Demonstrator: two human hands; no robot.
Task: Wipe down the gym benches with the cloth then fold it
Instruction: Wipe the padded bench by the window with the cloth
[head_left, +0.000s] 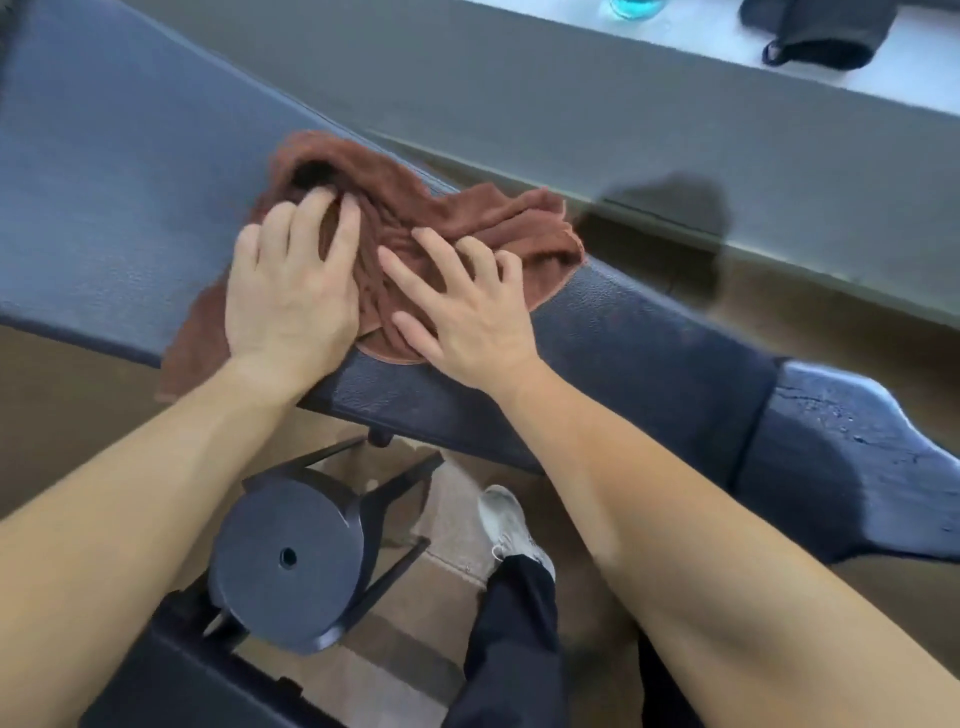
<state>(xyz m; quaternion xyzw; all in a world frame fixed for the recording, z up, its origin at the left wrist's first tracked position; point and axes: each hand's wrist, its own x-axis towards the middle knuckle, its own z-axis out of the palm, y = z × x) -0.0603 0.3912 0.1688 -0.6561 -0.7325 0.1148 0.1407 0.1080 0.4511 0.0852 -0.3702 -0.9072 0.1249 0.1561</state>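
Note:
A crumpled brown cloth (415, 208) lies across the dark blue padded gym bench (104, 208), with one corner hanging over the bench's near edge. My left hand (291, 291) lies on the cloth's left part, fingers bent and digging into the folds. My right hand (457, 306) rests flat on the cloth's right part with its fingers spread. Both hands press the cloth down on the pad. The bench pad continues to the right, where its surface (852, 457) looks wet.
A round dark weight plate (285, 561) on the bench's frame sits below the pad. My leg and white shoe (506, 519) stand on the brown floor. A grey ledge runs behind the bench, with a blue bottle (628, 8) and a dark bag (815, 36) on a white surface.

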